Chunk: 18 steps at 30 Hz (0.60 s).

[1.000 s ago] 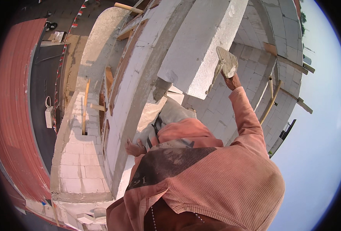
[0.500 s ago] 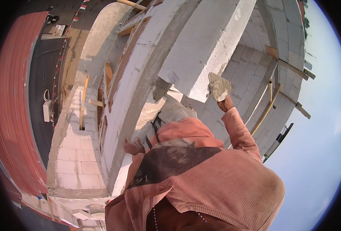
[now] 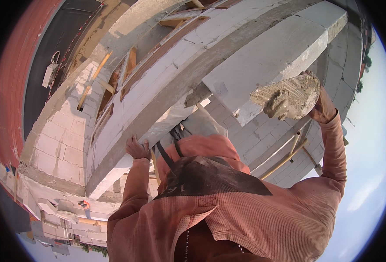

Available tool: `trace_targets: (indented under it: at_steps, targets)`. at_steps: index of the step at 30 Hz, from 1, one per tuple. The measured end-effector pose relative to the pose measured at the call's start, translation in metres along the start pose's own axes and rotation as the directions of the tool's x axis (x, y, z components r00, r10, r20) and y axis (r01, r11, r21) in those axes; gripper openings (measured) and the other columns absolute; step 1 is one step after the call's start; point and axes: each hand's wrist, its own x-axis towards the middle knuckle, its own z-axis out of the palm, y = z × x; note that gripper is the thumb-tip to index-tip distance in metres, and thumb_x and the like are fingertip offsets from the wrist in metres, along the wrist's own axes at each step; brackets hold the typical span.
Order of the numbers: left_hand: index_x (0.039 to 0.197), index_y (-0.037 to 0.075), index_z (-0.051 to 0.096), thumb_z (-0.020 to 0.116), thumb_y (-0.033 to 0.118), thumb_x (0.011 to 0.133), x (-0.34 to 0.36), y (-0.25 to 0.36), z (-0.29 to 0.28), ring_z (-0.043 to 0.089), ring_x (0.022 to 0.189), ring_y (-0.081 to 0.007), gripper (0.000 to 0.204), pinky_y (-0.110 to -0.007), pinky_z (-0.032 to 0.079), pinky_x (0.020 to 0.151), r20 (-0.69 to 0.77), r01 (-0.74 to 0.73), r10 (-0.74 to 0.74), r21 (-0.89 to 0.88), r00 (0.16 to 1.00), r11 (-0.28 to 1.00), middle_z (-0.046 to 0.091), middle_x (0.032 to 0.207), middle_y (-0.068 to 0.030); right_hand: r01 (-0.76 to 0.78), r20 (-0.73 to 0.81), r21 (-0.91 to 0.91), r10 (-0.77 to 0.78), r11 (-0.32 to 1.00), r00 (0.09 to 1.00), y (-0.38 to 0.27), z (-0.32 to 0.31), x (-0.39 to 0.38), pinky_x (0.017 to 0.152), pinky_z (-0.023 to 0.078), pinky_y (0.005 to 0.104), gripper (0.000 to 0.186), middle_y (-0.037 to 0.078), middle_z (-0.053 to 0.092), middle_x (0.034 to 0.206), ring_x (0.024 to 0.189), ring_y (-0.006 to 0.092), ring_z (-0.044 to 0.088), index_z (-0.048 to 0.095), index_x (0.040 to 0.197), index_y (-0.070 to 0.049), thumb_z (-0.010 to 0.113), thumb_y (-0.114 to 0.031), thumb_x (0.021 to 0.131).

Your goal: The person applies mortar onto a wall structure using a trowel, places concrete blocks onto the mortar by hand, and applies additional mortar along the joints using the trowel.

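Note:
My right hand (image 3: 324,107) is closed round a trowel (image 3: 289,97), whose handle is mostly hidden. Lumpy grey mortar coats the blade, which is held up over the right side of a large pale concrete block (image 3: 262,65). That block lies along the top of the wall, with a dab of mortar (image 3: 197,95) at its near end. My left hand (image 3: 137,147) is empty and rests on the wall's bare top (image 3: 114,163), fingers apart on its edge.
Lower block walls (image 3: 66,144) with wooden props (image 3: 94,81) stand to the left, far below. Beyond them are a dark road (image 3: 49,52) and a red metal roof (image 3: 5,100). On the right, a bamboo pole (image 3: 284,159) crosses below another block wall (image 3: 249,144).
My right hand has raised the trowel up and to the right, and its mortar-covered face now shows larger. The whole view has tilted. My left hand stays on the wall.

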Motion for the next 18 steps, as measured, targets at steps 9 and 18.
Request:
trace_targets:
  at_steps: [9,18]
  targets:
    - [0.133,0.003,0.050,0.056,0.051,0.090,0.004,0.015,0.004,0.039,0.126,-0.0389,0.064,-0.057,0.026,0.105,-0.040,0.037,-0.040,-0.062,0.998,0.997,0.046,0.133,-0.0176,0.492,0.466,-0.708,-0.189,0.507,0.865,0.085,-0.028,0.236,0.100,0.042,0.0450,0.038,0.008,0.056,0.122,0.112,0.0301,0.054,0.056,0.121,-0.007,0.063,-0.006,0.083]
    - [0.133,0.003,0.050,0.054,0.050,0.091,0.004,0.012,0.006,0.041,0.125,-0.0389,0.063,-0.055,0.026,0.105,-0.159,0.007,-0.014,-0.045,0.987,0.999,0.047,0.132,-0.0182,0.686,0.704,-0.692,0.000,0.225,0.710,0.098,0.027,0.263,0.087,0.051,0.0356,0.027,-0.002,0.059,0.106,0.100,0.0194,0.060,0.062,0.102,-0.017,0.070,-0.012,0.077]
